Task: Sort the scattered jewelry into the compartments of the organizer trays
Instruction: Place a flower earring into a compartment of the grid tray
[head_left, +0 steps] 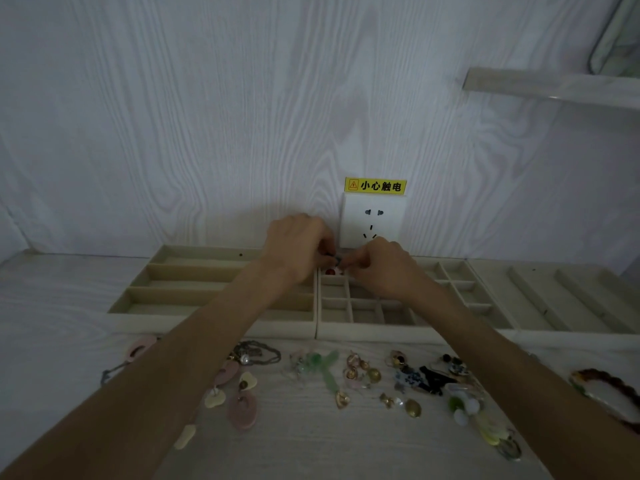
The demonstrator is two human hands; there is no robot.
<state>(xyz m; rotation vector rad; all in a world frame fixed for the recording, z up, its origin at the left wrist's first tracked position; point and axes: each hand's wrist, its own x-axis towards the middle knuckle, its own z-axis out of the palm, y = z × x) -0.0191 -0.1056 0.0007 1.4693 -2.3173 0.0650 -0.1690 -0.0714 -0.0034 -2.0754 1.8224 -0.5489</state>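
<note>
Three cream organizer trays stand side by side against the wall: a left tray [180, 271] with long slots, a middle tray [367, 315] with small square cells, and a right tray [554, 299] with long ridges. My left hand [298, 251] and my right hand [377, 268] meet above the far left cells of the middle tray. Together they pinch a small dark piece of jewelry [337, 260] between the fingertips. A small red piece [330, 271] lies in the cell just below. Scattered jewelry [363, 375] lies on the table in front of the trays.
Pink and cream earrings [239, 400] lie front left, green beads [322, 367] and gold earrings [412, 407] in the middle, dark and pale pieces [450, 379] to the right. A reddish bracelet [602, 382] sits far right. A wall socket [372, 220] is behind my hands.
</note>
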